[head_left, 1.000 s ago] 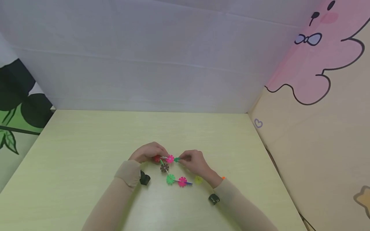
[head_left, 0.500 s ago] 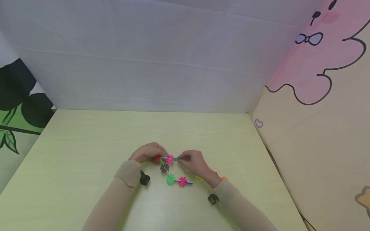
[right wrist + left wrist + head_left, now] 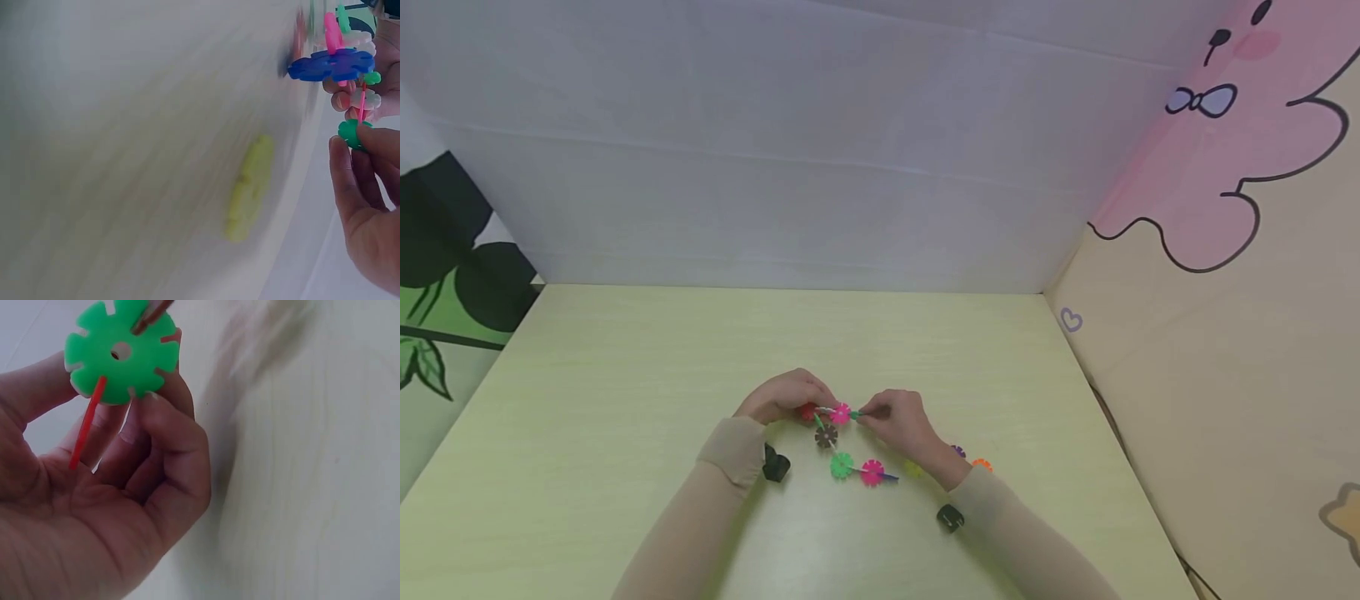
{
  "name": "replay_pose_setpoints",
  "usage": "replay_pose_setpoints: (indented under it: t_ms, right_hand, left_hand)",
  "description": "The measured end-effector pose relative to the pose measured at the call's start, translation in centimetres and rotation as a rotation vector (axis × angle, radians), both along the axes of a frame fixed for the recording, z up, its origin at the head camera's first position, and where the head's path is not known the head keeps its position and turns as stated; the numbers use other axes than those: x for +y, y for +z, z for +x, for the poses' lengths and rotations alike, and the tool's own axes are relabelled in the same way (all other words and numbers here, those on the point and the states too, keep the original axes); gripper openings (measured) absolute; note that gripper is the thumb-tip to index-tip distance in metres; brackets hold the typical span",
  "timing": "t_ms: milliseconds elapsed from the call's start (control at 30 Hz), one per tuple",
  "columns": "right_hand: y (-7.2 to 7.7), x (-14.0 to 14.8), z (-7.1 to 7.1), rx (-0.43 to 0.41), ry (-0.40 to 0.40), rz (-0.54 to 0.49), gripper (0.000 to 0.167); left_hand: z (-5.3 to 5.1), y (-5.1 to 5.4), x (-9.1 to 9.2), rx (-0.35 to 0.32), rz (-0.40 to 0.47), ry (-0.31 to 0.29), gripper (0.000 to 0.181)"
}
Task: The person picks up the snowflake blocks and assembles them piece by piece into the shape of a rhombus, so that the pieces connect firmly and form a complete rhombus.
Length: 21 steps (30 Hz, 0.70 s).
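My left grip (image 3: 786,394) clamped on chain of slotted discs (image 3: 826,436) over worktop (image 3: 625,375). My right grip (image 3: 904,423) pinches green disc (image 3: 349,133), touching chain's pink disc (image 3: 840,413). Yellow disc (image 3: 250,190) lies on worktop near right grip.

Looking over, I can pick out a red disc (image 3: 807,412), a hot-pink disc (image 3: 840,413), a brown disc (image 3: 826,437), a light-green disc (image 3: 842,466), a second pink disc (image 3: 872,473) and a deeper green disc (image 3: 351,134). A yellow disc (image 3: 251,187), an orange disc (image 3: 982,464) and a purple disc (image 3: 958,451) add to the mix. The sleeves (image 3: 681,533) are plain beige, the tabletop (image 3: 625,367) pale yellow-green with faint streaks. The backdrop (image 3: 775,192) is lilac-grey; the cream side wall (image 3: 1225,358) carries a black-outlined pink cartoon figure (image 3: 1213,183) and a purple-outlined heart (image 3: 1071,320).
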State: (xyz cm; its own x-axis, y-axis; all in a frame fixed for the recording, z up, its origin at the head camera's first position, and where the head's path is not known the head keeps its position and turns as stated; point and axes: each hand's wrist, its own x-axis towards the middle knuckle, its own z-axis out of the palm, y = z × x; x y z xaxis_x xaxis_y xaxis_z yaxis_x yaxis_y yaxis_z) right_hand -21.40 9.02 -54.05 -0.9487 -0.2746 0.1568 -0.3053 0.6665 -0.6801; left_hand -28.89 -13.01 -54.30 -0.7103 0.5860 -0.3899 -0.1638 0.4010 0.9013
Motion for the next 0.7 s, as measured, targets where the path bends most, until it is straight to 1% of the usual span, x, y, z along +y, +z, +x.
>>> replay_pose_setpoints:
  t_ms: [133, 267, 367, 500, 700]
  right_hand:
    - [0.09, -0.15, 0.16, 0.063, 0.01, 0.028, 0.005]
    - [0.05, -0.19, 0.22, 0.111, 0.013, 0.04, 0.006]
    - [0.02, -0.19, 0.25, 0.122, 0.01, 0.037, 0.006]
    - [-0.03, -0.17, 0.26, 0.126, 0.008, 0.024, 0.006]
    - [-0.29, -0.14, 0.13, 0.142, 0.008, 0.041, 0.005]
  left_hand:
    - [0.03, 0.06, 0.1, 0.004, 0.0, 0.005, 0.014]
    - [0.14, 0.21, 0.25, -0.012, 0.018, 0.015, 0.012]
    - [0.16, 0.24, 0.35, -0.021, 0.022, 0.023, 0.011]
    - [0.12, 0.31, 0.45, -0.016, 0.018, 0.028, 0.01]
    - [0.05, 0.35, 0.48, -0.015, 0.015, 0.036, 0.01]
